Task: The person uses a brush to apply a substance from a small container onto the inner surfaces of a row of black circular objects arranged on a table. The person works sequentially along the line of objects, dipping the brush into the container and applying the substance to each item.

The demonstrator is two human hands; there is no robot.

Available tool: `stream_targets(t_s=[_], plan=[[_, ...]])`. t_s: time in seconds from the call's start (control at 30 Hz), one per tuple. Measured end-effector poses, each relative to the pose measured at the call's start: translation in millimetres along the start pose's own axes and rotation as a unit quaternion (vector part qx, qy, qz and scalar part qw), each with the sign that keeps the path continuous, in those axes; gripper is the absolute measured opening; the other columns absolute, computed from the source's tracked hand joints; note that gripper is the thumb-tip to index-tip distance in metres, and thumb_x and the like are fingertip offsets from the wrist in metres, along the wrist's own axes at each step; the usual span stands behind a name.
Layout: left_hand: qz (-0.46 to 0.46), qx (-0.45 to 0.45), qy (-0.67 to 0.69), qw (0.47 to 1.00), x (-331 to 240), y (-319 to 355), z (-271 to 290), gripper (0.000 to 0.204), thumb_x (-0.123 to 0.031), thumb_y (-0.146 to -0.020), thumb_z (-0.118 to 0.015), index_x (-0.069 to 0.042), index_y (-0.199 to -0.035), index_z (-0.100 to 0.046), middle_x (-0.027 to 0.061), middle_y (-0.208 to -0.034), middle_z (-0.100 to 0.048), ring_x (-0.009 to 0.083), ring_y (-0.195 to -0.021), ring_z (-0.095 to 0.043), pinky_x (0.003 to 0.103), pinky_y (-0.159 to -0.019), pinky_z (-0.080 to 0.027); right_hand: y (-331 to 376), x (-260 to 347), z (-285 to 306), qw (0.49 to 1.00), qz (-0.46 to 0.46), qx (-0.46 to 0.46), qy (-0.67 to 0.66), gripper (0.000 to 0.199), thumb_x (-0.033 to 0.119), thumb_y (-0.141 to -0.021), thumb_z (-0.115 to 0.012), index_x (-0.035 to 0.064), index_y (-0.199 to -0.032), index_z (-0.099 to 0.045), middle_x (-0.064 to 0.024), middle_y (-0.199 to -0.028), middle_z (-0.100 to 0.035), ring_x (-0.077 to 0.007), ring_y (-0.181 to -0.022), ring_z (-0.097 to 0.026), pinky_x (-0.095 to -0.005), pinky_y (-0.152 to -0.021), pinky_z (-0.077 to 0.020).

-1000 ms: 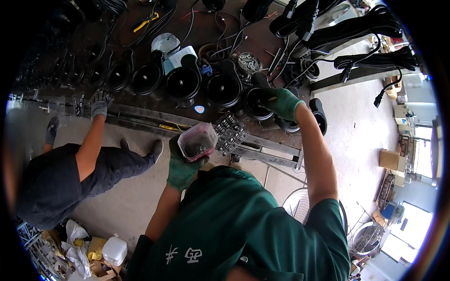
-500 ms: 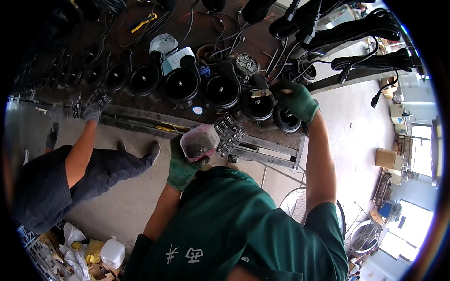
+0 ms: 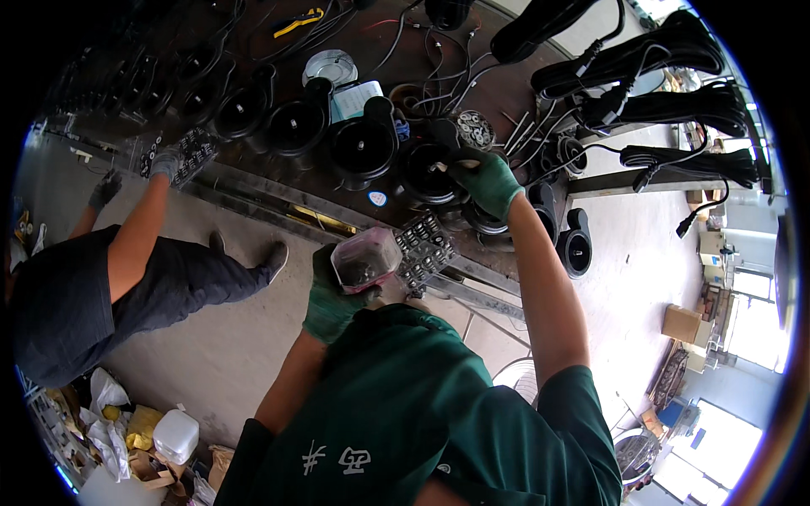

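Note:
My left hand (image 3: 327, 305), in a green glove, is closed around a clear, pinkish plastic tub (image 3: 366, 258) with dark, smeared contents. Right beside the tub is a clear tray of small metal parts (image 3: 426, 250); what supports it is hidden. My right hand (image 3: 491, 187), also green-gloved, grips what looks like a small brush (image 3: 445, 166). Its end reaches over a round black housing (image 3: 424, 179) with a metal shaft at the centre. Another black housing (image 3: 363, 145) stands to the left of that one.
More black housings (image 3: 295, 125) line the bench edge. Behind them are a tin of small rings (image 3: 474, 129), yellow-handled pliers (image 3: 299, 22) and loose wires. Coiled black cables (image 3: 633, 63) hang at right. A co-worker's gloved hand (image 3: 165, 163) holds a parts tray at left.
My right hand and the brush have moved left, from one black housing to the neighbouring one. My left hand still holds the tub, and the whole view has shifted slightly.

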State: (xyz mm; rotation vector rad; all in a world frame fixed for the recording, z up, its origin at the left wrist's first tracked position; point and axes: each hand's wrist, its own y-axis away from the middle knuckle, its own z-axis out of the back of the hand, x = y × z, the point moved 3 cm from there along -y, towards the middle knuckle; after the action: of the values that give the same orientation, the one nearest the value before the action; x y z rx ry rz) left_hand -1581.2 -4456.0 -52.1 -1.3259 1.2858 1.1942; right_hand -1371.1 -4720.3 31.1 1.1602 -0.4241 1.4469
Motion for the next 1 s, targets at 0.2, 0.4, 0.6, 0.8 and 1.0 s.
stream_targets(t_s=[0.2, 0.4, 0.6, 0.8, 1.0], plan=[[-0.027, -0.004, -0.070, 0.997, 6, 3, 13, 0.091, -0.009, -0.068, -0.093, -0.004, -0.138, -0.037, 0.0129, -0.133, -0.053, 0.0253, -0.120, -0.058, 0.038, -0.100, -0.052, -44, 6, -19, 0.991, 0.039, 0.072, 0.103, 0.029, 0.022, -0.098, -0.063, 0.0070, -0.122, -0.068, -0.0089, -0.102, -0.074, -0.0225, -0.087, -0.068, -0.0340, -0.080, -0.0544], [-0.008, 0.002, -0.021, 1.000, -5, -3, 18, 0.089, -0.006, -0.069, -0.092, -0.004, -0.139, -0.037, 0.0117, -0.132, -0.052, 0.0249, -0.121, -0.057, 0.038, -0.101, -0.051, -33, 30, -15, 0.955, 0.056, 0.110, 0.271, 0.027, 0.022, -0.096, -0.065, 0.0057, -0.117, -0.067, -0.0133, -0.101, -0.074, -0.0241, -0.086, -0.069, -0.0395, -0.080, -0.0543], [-0.032, 0.055, -0.083, 0.994, -33, -26, 18, 0.087, -0.003, -0.068, -0.091, -0.005, -0.139, -0.039, 0.0112, -0.136, -0.051, 0.0228, -0.123, -0.055, 0.036, -0.104, -0.049, -6, 39, 10, 0.949, 0.068, 0.045, 0.305, 0.020, 0.013, -0.090, -0.067, 0.0045, -0.108, -0.071, -0.0148, -0.098, -0.072, -0.0234, -0.087, -0.068, -0.0363, -0.079, -0.0540], [-0.140, 0.125, -0.161, 0.969, -14, -45, 14, 0.098, -0.013, -0.063, -0.097, -0.006, -0.142, -0.039, 0.0098, -0.137, -0.051, 0.0253, -0.124, -0.056, 0.038, -0.104, -0.050, 129, 96, 14, 0.976, 0.185, -0.053, 0.099, 0.019, -0.006, -0.080, -0.071, 0.0015, -0.098, -0.073, -0.0111, -0.092, -0.070, -0.0235, -0.082, -0.070, -0.0319, -0.074, -0.0549], [-0.181, 0.193, -0.172, 0.949, -18, -48, -14, 0.099, -0.016, -0.060, -0.099, -0.006, -0.140, -0.042, 0.0104, -0.136, -0.051, 0.0246, -0.124, -0.056, 0.038, -0.104, -0.051, 174, 69, -40, 0.968, 0.242, -0.017, 0.057, 0.031, -0.004, -0.077, -0.075, 0.0029, -0.107, -0.072, -0.0128, -0.095, -0.071, -0.0293, -0.083, -0.069, -0.0376, -0.072, -0.0545]])
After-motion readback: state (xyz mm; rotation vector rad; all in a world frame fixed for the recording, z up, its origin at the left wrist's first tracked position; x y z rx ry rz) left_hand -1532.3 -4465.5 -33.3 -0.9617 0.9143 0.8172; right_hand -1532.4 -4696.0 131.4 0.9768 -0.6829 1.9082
